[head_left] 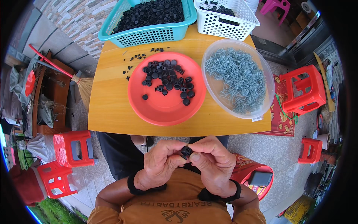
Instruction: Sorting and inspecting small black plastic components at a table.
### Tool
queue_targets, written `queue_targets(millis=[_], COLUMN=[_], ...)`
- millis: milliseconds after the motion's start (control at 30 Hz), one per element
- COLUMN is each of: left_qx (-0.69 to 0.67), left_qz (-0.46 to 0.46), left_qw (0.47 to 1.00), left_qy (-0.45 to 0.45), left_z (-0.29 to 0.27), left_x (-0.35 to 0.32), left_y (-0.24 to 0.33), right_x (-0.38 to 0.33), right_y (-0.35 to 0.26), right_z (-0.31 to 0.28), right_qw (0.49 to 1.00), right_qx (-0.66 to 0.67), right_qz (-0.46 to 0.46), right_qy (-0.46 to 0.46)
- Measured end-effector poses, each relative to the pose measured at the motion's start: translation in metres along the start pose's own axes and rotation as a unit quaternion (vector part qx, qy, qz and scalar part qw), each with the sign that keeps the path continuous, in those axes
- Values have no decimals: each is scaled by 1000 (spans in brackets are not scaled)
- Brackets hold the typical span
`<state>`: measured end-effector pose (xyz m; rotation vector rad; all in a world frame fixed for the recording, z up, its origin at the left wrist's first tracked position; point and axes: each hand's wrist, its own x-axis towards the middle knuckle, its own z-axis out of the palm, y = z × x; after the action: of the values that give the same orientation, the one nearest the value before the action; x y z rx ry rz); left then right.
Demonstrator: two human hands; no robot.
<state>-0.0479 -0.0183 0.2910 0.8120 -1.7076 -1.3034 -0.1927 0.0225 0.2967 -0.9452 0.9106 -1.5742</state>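
Observation:
In front of my chest, just off the table's near edge, both hands hold one small black plastic cord lock [186, 151]. My left hand [159, 158] pinches its left side between thumb and fingers. From the other side, my right hand [215, 162] grips it the same way, so fingertips cover part of it. On the table, a round red plate [164, 112] carries many similar black pieces [169, 74], some capped and some showing holes. To its right stands a clear oval tub [220, 106] with a heap of small silvery metal springs [238, 76].
A teal basket [149, 33] full of black parts and a white basket [227, 28] stand at the back of the wooden table [112, 108]. Tiny black bits [138, 56] lie loose left of the plate. Red stools [74, 149] flank the table; a phone-like device [260, 178] rests at my right.

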Motion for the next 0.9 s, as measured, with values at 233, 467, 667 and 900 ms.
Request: queue_targets(millis=[233, 467, 667, 900], left_qx=[-5, 4, 33, 41], left_qz=[-33, -28, -25, -64], left_qw=[999, 1000, 999, 997], left_qy=[3, 2, -5, -17], left_z=[0, 2, 2, 1], left_x=[-1, 0, -1, -2], left_y=[0, 0, -1, 1], right_x=[3, 3, 1, 1], right_y=[1, 7, 8, 8], right_z=[-1, -3, -5, -6], right_qw=[999, 997, 997, 997], right_qx=[-14, 32, 14, -10], right_qz=[29, 65, 71, 70], right_qy=[1, 18, 26, 20])
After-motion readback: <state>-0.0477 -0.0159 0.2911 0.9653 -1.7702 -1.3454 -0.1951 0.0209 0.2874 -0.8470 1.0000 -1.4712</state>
